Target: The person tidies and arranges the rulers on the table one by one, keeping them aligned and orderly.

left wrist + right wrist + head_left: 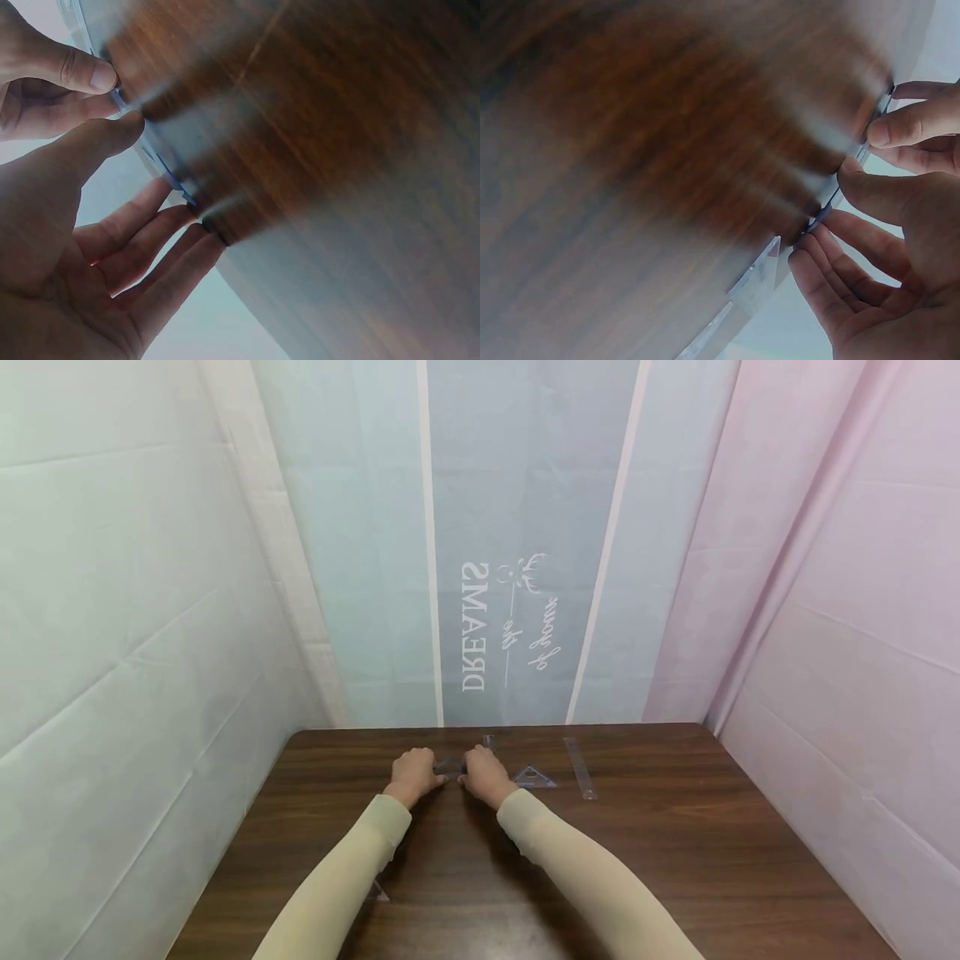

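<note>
A clear protractor [451,766] with a curved edge lies at the far middle of the table between both hands. My left hand [413,774] holds its left end, thumb on the near side and fingers at the far side. At its right end my right hand [486,775] grips it the same way. In the left wrist view, the protractor [155,156] appears as a thin bluish strip between thumb and fingertips. Much of it is hidden by the fingers. Whether it is flat on the table or slightly raised, I cannot tell.
Right of the right hand lie a clear set square [534,777] and a clear ruler [580,768]. Another clear piece [489,741] shows behind that hand. A triangular clear corner [380,892] peeks out beside the left sleeve. Curtains border the wooden table [675,843].
</note>
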The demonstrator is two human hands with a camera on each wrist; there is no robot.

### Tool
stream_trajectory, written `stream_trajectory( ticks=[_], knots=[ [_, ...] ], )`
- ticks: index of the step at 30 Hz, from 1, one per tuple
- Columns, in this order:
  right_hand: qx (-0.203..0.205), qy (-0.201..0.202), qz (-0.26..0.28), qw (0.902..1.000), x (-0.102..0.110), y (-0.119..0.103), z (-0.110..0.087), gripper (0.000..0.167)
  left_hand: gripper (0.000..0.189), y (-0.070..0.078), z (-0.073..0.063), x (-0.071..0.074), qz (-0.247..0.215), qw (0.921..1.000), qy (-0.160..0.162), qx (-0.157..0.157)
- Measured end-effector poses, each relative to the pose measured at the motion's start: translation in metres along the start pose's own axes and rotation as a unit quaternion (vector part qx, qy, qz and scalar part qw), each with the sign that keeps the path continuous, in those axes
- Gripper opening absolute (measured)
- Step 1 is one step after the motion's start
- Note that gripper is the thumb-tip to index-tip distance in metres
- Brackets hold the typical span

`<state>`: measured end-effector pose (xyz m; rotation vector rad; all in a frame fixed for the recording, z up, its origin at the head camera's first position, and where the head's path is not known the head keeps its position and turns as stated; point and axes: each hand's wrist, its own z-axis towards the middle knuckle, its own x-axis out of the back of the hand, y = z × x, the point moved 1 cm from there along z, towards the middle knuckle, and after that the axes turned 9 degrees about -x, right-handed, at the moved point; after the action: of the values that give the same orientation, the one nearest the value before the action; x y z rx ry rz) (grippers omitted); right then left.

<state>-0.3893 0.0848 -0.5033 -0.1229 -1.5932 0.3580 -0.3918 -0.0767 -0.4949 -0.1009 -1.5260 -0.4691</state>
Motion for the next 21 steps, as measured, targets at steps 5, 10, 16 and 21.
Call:
stream_trajectory(
  ticks=[5, 10, 16, 21],
  knots=[
    [0.002, 0.014, -0.001, 0.9999, 0.0, 0.002, -0.003, 0.017, 0.038, 0.001, -0.001, -0.001, -0.013, 0.9999, 0.003, 0.005],
    [0.001, 0.008, 0.014, 0.9999, -0.001, -0.001, -0.009, 0.019, 0.044, 0.001, -0.006, -0.003, -0.031, 0.9994, 0.0, 0.019],
    [0.005, 0.013, 0.017, 0.9998, 0.001, -0.002, -0.017, 0.02, 0.034, -0.001, -0.013, -0.002, -0.046, 0.9989, 0.012, -0.003],
    [0.025, 0.022, 0.026, 0.9991, 0.002, 0.005, -0.024, 0.02, 0.026, -0.001, -0.019, -0.005, -0.052, 0.9982, 0.026, -0.01]
  ],
)
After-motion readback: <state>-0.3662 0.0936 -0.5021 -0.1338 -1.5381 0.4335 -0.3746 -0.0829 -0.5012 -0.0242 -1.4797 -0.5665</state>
